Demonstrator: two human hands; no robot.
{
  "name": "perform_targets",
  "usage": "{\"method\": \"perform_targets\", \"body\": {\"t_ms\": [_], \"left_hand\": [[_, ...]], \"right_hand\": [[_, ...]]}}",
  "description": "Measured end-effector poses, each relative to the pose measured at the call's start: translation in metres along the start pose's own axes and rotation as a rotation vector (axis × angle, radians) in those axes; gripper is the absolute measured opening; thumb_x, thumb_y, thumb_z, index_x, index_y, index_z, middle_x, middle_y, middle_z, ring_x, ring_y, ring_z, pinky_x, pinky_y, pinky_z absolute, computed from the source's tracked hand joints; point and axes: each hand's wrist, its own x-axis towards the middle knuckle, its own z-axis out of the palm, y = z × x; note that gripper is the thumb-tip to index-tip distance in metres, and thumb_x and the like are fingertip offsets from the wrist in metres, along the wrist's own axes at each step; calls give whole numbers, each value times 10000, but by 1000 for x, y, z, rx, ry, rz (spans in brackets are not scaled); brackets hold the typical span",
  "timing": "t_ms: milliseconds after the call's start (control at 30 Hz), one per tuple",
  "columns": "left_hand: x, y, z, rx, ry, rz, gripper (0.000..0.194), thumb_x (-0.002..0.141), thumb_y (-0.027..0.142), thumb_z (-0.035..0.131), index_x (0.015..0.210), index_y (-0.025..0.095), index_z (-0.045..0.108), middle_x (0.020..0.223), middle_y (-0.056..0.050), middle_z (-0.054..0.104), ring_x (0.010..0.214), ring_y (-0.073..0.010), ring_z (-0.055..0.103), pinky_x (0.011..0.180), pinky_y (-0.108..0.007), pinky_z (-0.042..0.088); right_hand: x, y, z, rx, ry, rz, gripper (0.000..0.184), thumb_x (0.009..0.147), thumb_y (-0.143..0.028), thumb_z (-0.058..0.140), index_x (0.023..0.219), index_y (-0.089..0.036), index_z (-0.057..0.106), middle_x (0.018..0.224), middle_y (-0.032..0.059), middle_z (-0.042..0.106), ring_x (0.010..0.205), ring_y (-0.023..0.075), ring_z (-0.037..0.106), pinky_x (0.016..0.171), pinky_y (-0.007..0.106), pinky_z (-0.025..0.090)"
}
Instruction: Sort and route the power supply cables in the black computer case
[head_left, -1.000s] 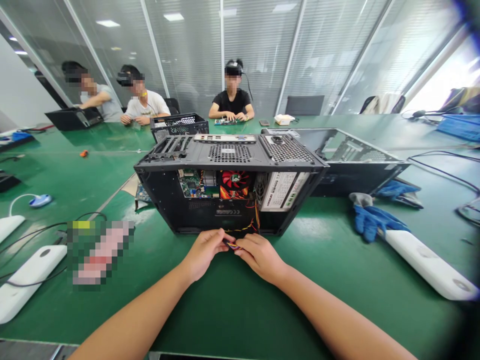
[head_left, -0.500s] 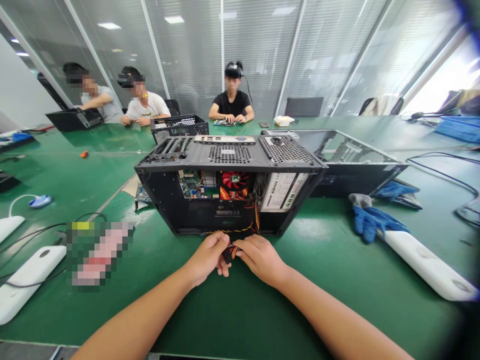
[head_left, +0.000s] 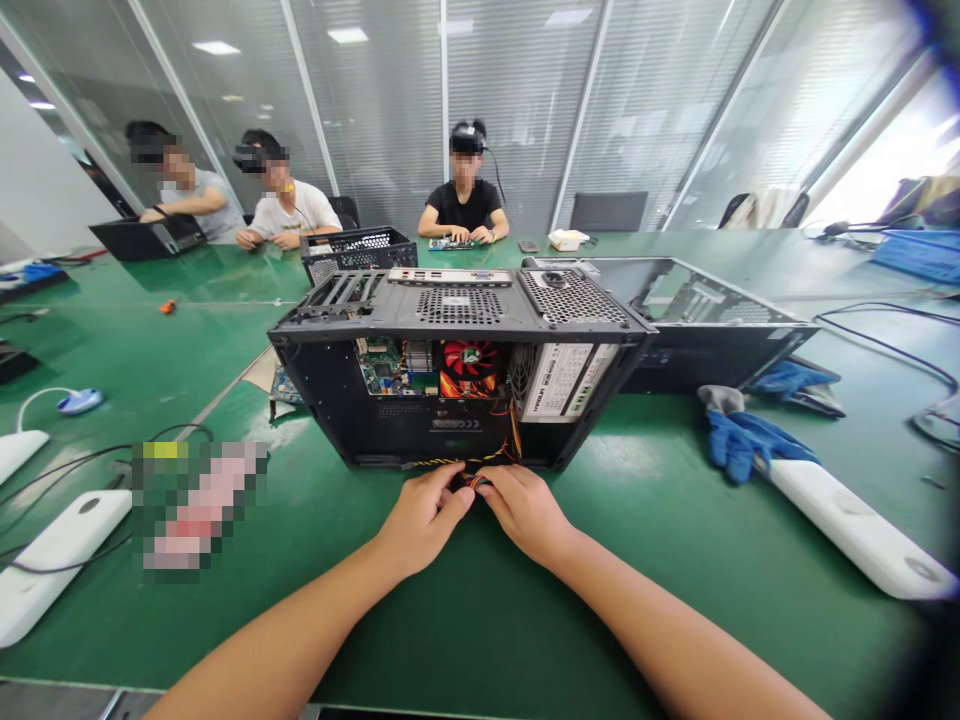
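Note:
An open black computer case (head_left: 457, 310) lies on its side on the green table (head_left: 480, 600), showing a motherboard, a red fan (head_left: 469, 360) and a power supply (head_left: 559, 380). A bundle of yellow, red and black wires (head_left: 480, 462) runs out of its lower front edge. My left hand (head_left: 424, 515) and my right hand (head_left: 525, 510) meet just in front of the case, fingers pinched together on the end of that wire bundle, which is mostly hidden between them.
A second open case (head_left: 697, 320) lies behind to the right, a blue glove (head_left: 742, 440) and a white device (head_left: 855, 530) beside it. White devices and cables lie at the left. Three people sit at the table's far side, with a black mesh case (head_left: 358, 250).
Both hands have shifted slightly forward toward the case's edge; the dark connector seen between them half a second ago is now hidden by the fingers.

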Motion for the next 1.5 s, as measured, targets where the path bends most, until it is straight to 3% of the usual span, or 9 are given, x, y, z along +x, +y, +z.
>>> {"method": "perform_targets", "body": {"t_ms": [67, 233, 333, 533, 800, 1000, 1233, 1367, 1500], "left_hand": [[1, -1, 1, -95, -39, -55, 398, 944, 425, 461, 1189, 142, 598, 754, -41, 669, 625, -153, 638, 619, -275, 488], [7, -2, 3, -487, -30, -166, 522, 788, 421, 703, 1213, 160, 549, 908, -51, 663, 699, -149, 650, 656, -275, 499], [9, 0, 2, -720, -26, -255, 511, 765, 418, 739, 1157, 143, 559, 933, -53, 651, 696, -119, 639, 654, -249, 486], [11, 4, 0, -873, -122, -442, 476, 694, 475, 797, 928, 106, 609, 817, -40, 648, 651, -116, 656, 621, -226, 493], [16, 1, -5, -666, -102, -252, 392, 735, 416, 769, 893, 122, 563, 774, -21, 638, 632, -118, 651, 596, -231, 486], [19, -11, -9, -454, -44, -107, 372, 784, 366, 711, 1020, 187, 486, 712, 20, 630, 619, -150, 648, 616, -279, 495], [15, -15, -14, 9, 106, 153, 180, 800, 354, 703, 905, 214, 657, 851, -47, 656, 783, -187, 603, 798, -315, 459], [13, -12, -17, 52, 87, 192, 135, 820, 346, 680, 874, 225, 702, 975, -89, 657, 899, -220, 601, 885, -337, 443], [10, -10, -16, -33, 92, 154, 186, 786, 377, 712, 884, 221, 683, 915, -78, 663, 841, -214, 606, 867, -347, 460]], "right_hand": [[1, 0, -1, -6, -6, -15, 226, 987, -260, 421, 968, -161, 624, 803, 90, 698, 703, 207, 645, 667, 337, 511], [1, 2, -1, 19, 23, -61, 237, 994, -249, 407, 1029, -159, 623, 792, 90, 685, 704, 202, 635, 669, 339, 522], [1, 4, 1, 17, 46, -84, 244, 995, -252, 408, 1069, -151, 617, 811, 98, 682, 716, 202, 636, 680, 343, 534], [2, 6, 4, 37, 43, -86, 283, 1004, -276, 387, 1124, -148, 609, 866, 111, 685, 767, 208, 649, 722, 362, 562], [8, 8, -2, 62, -102, -100, 309, 1010, -261, 341, 1182, -151, 573, 873, 102, 665, 757, 201, 647, 702, 353, 567], [10, 10, -7, 92, -190, -81, 283, 1009, -281, 357, 1121, -160, 586, 883, 99, 667, 775, 200, 648, 717, 341, 545], [18, 6, -13, 236, -233, 13, 340, 1026, -345, 314, 906, -179, 586, 803, 55, 645, 736, 166, 614, 694, 289, 489], [20, 4, -17, 326, -273, 55, 370, 1027, -374, 303, 840, -186, 561, 745, 26, 608, 676, 145, 575, 653, 267, 460], [17, 5, -16, 334, -269, 69, 349, 1022, -370, 327, 855, -185, 571, 752, 26, 621, 677, 146, 584, 652, 265, 466]]}}
